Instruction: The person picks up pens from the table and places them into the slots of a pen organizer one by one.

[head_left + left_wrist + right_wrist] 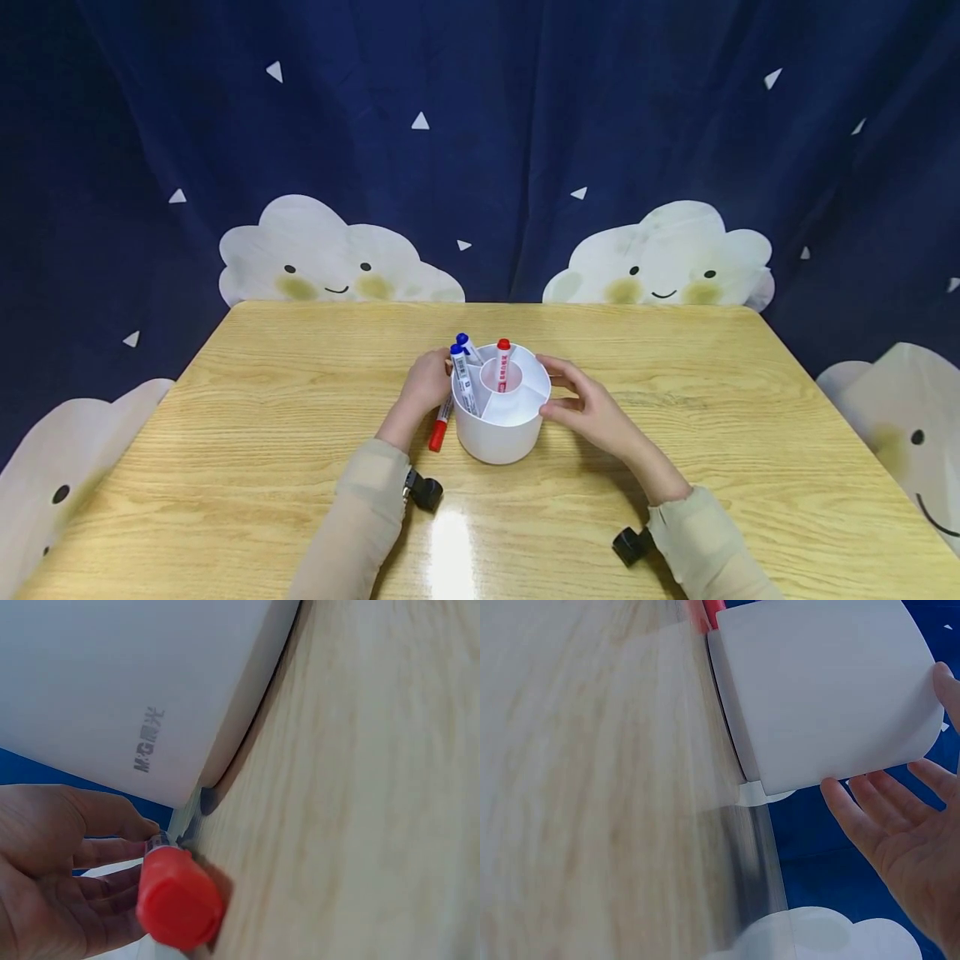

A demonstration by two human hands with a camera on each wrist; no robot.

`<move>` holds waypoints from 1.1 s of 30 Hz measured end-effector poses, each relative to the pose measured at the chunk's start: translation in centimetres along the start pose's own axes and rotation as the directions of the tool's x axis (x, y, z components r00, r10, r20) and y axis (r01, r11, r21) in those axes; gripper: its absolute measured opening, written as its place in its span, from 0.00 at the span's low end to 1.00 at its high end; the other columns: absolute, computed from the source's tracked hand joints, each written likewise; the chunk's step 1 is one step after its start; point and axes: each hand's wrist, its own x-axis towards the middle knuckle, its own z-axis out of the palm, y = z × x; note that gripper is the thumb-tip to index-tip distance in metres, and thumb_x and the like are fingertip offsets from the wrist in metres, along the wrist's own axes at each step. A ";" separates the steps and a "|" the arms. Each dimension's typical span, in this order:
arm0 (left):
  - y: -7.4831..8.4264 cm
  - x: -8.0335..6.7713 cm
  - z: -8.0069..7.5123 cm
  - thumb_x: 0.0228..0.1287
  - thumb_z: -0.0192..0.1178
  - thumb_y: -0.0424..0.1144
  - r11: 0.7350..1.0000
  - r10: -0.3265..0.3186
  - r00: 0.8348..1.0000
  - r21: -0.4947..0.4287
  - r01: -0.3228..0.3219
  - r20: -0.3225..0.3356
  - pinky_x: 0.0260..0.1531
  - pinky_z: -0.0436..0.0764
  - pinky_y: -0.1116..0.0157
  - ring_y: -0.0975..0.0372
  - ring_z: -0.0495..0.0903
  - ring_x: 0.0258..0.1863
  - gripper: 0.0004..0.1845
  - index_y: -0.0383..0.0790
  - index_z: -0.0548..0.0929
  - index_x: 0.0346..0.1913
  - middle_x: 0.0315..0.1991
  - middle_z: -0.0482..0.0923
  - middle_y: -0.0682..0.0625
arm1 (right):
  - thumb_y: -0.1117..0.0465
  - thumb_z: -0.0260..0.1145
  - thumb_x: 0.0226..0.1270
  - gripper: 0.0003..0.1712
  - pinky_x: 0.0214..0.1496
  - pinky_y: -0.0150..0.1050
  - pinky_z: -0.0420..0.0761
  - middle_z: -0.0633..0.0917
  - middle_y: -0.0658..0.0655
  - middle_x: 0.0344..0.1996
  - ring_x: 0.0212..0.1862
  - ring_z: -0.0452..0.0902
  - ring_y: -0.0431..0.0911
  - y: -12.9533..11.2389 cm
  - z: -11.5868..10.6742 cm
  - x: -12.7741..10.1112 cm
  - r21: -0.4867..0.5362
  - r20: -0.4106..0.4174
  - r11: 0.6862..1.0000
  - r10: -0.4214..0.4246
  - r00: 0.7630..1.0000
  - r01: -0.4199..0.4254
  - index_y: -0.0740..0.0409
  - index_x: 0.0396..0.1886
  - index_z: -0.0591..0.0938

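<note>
A round white pen holder (498,442) with several compartments stands upright on the table. Two blue-capped markers (465,379) lean in its left compartments, and a red-capped marker (503,362) stands in the centre well. Beside the holder's left wall, my left hand (429,379) pinches another red marker (178,896), its red cap pointing toward me. Thumb and fingers meet at the barrel just beyond the cap. My right hand (588,408) holds the holder's right side, with the thumb at the near rim and the fingers spread along the far side (900,817).
The light wooden table (285,433) reaches back to a dark blue curtain (495,150) printed with smiling clouds and small white triangles. A black wrist camera (426,492) is strapped at the left sleeve, and another wrist camera (632,546) at the right sleeve.
</note>
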 end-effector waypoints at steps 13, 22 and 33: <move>-0.8 -0.2 -0.5 0.51 0.58 0.33 0.995 -0.053 0.998 -0.090 0.051 -0.022 0.26 0.72 0.65 0.58 0.73 0.27 0.24 0.33 0.74 0.54 0.30 0.76 0.45 | 0.68 0.64 0.57 0.36 0.52 0.42 0.76 0.68 0.64 0.60 0.58 0.66 0.57 0.1 0.0 0.0 -0.002 0.001 1.000 -0.001 1.000 0.001 0.65 0.65 0.60; -1.3 -1.0 -2.5 0.51 0.58 0.34 0.979 -0.104 0.994 -0.181 0.097 -0.027 0.23 0.72 0.68 0.58 0.73 0.28 0.24 0.38 0.74 0.55 0.38 0.76 0.43 | 0.67 0.63 0.58 0.36 0.52 0.46 0.76 0.67 0.64 0.60 0.58 0.66 0.59 0.2 0.1 -0.1 0.002 0.002 1.000 0.000 1.000 0.000 0.65 0.65 0.60; -0.5 -2.0 -5.9 0.53 0.55 0.32 0.951 -0.115 0.986 -0.300 0.073 -0.123 0.23 0.72 0.68 0.56 0.74 0.29 0.23 0.41 0.72 0.55 0.40 0.75 0.44 | 0.68 0.64 0.57 0.36 0.51 0.45 0.76 0.68 0.64 0.60 0.58 0.66 0.57 0.0 0.0 0.0 -0.001 -0.001 1.000 0.001 1.000 -0.001 0.65 0.65 0.60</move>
